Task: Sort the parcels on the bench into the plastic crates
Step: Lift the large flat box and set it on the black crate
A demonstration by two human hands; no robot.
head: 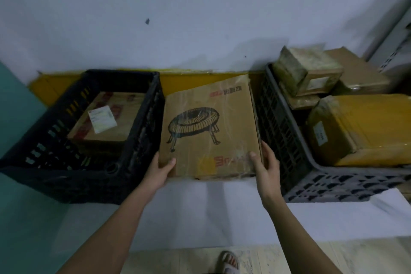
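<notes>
Both hands grip the near corners of the cardboard box (209, 127), left hand (161, 168) and right hand (265, 165). It sits on the bench (200, 207) between the black crate (138, 140) and grey crate (289, 140).

Pale wall (200, 6) with a dark chip (147, 21), teal panel (13, 104) at left, sandalled foot (230, 261) on pale floor (178, 260)

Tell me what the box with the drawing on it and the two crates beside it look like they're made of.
Box with the drawing: brown corrugated cardboard, matte, with glossy clear tape glinting on top. Black crate and grey crate: apparently moulded plastic, judging by the regular lattice of slots; dull, slightly scuffed finish.
</notes>
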